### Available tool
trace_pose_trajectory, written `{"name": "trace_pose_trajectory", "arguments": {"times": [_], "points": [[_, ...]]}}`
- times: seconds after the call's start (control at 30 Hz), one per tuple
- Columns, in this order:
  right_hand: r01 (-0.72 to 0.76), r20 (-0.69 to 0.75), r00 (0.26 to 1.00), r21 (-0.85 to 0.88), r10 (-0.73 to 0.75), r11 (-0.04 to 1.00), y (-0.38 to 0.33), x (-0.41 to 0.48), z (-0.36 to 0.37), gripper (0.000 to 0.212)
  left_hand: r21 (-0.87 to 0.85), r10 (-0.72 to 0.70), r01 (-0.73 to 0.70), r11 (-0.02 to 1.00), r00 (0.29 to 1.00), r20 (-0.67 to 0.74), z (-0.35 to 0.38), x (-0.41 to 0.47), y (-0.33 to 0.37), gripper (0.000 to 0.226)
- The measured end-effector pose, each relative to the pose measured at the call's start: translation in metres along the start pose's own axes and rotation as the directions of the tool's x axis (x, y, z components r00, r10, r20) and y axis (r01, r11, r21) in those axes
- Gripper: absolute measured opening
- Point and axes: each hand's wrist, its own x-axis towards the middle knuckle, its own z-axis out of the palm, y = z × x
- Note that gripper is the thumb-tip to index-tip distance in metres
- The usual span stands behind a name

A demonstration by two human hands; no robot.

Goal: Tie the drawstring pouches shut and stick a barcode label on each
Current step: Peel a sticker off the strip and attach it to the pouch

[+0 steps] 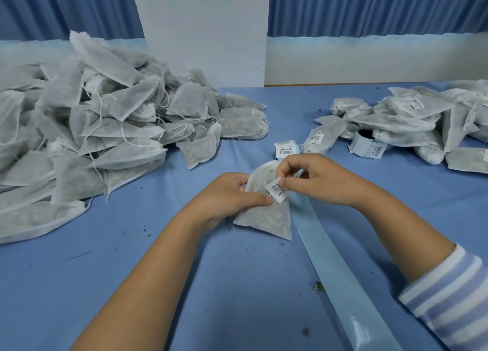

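Drawstring pouch (pixel 264 216) sits in the middle of the blue table (pixel 211 284), straight ahead of the person and between the two hands. Its long axis runs roughly away from the body: the narrowed neck is at the far end and the wide bottom corner rests on the cloth at the near end. The left hand (pixel 229 194) grips the pouch by its left edge, fingers curled behind it and the thumb laid flat across the front. The right hand (pixel 314 179) pinches the barcode label (pixel 277 190) by its upper corner between thumb and forefinger. The label hangs tilted over the upper right part of the pouch face, its lower end just beside the left thumb tip; whether it already sticks there cannot be told. The label therefore comes in from the right, across the pouch's long axis, and the left thumb is the nearer finger to smooth it down. A pale backing strip (pixel 343 276) runs from under the pouch towards the person's right. The heap of pouches (pixel 92 128) without labels lies to the left and the labelled pouches (pixel 401 120) to the right, both well apart from the hands.
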Motion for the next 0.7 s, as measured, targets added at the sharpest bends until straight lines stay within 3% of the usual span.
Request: {"name": "trace_pose_trajectory", "arguments": {"times": [0.23, 0.43, 0.7], "points": [[0.033, -0.042, 0.999, -0.029, -0.034, 0.999, 0.001, 0.002, 0.004, 0.010, -0.019, 0.000, 0.000, 1.000, 1.000, 0.014, 0.000, -0.002, 0.001, 0.024], [-0.049, 0.034, 0.998, 0.109, 0.045, 0.993, 0.000, 0.001, -0.005, 0.023, -0.006, -0.013, 0.013, 1.000, 1.000, -0.020, -0.002, -0.002, 0.001, 0.023], [0.029, -0.041, 0.999, -0.005, -0.029, 1.000, 0.006, 0.004, 0.005, 0.012, 0.014, 0.000, -0.001, 1.000, 1.000, 0.010, 0.000, -0.003, 0.001, 0.024]]}}
